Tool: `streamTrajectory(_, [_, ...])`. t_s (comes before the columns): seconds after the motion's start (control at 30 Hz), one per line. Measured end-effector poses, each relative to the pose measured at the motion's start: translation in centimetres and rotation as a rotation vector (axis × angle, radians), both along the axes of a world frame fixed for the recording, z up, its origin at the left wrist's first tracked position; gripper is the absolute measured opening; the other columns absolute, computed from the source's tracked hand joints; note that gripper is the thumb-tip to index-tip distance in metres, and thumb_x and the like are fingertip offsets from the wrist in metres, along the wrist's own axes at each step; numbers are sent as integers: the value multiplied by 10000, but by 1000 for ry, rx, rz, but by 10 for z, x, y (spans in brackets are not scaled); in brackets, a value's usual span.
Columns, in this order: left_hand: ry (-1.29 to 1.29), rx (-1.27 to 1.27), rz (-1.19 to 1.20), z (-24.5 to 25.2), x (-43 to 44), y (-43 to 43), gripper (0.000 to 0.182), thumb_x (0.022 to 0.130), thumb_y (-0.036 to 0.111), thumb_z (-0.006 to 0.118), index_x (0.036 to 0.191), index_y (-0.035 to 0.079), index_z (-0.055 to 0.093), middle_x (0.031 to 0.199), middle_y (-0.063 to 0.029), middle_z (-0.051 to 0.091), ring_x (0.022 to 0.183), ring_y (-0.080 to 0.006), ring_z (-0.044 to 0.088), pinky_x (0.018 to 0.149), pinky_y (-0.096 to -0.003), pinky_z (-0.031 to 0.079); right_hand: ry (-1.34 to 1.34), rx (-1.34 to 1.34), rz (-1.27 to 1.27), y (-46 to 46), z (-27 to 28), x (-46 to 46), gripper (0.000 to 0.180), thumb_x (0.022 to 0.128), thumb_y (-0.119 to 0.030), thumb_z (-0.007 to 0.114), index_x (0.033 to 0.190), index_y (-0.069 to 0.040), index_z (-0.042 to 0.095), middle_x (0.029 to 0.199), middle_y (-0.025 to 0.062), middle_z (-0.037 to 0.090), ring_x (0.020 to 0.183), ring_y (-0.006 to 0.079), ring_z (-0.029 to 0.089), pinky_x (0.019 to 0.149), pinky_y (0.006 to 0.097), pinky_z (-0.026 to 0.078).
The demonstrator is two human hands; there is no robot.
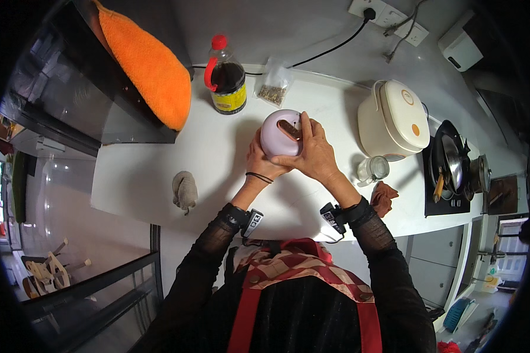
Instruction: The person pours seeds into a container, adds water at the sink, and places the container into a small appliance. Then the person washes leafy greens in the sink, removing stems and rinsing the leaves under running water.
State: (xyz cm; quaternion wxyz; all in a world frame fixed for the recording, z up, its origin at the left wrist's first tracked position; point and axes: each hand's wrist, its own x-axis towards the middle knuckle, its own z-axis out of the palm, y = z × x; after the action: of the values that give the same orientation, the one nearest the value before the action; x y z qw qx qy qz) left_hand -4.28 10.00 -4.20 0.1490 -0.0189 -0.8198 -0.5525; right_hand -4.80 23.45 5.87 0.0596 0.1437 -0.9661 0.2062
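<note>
A rounded lilac container (276, 134) with a dark, copper-edged oval part on top is held between both hands over the white countertop (132, 176). My left hand (263, 159) grips its lower left side, partly hidden beneath it. Around its right side my right hand (313, 150) is closed, fingers at the upper edge and thumb across the near side. What kind of container it is cannot be told. Behind it stand a bottle of dark liquid (228, 81) with a red cap and handle, and a clear plastic bag of dried bits (274, 90).
To the right are a cream rice cooker (393, 121), a lidded glass jar (373, 169), a brown cloth (383, 198) and pans (449, 163) on a hob. A grey cloth (185, 190) lies at left. An orange towel (152, 70) hangs over a dark cabinet (128, 114).
</note>
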Motion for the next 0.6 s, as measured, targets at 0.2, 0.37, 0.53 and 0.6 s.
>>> streamTrajectory(0.2, [-158, 12, -247, 10, -15, -32, 1296, 335, 443, 890, 1361, 30, 214, 1353, -224, 325, 1263, -347, 348, 1031, -429, 331, -228, -108, 352, 37, 20, -47, 1092, 584, -587, 751, 1369, 4, 276, 1256, 252, 405, 1182, 382, 413, 980, 410, 382])
streamTrajectory(0.37, [99, 24, -356, 18, -23, -32, 1336, 348, 383, 910, 1380, 42, 132, 1371, -209, 291, 1260, -349, 337, 1033, -433, 324, -468, -406, 471, 20, 6, -78, 894, 666, -434, 774, 1359, -56, 354, 1293, 171, 404, 1203, 282, 407, 987, 372, 378])
streamTrajectory(0.53, [27, 170, -376, 21, -21, -24, 1228, 411, 311, 899, 1357, 44, 163, 1294, -184, 355, 1206, -309, 393, 1002, -417, 359, -513, -670, 303, 5, -10, -85, 464, 734, -333, 758, 1058, -50, 583, 907, 43, 606, 846, 133, 579, 775, 264, 474])
streamTrajectory(0.6, [27, 131, -355, 21, -21, -25, 1199, 426, 294, 893, 1347, 37, 170, 1272, -187, 367, 1194, -304, 402, 995, -416, 362, -553, -698, 249, 1, -13, -89, 388, 757, -319, 739, 998, -49, 599, 857, 33, 610, 792, 113, 577, 721, 252, 479])
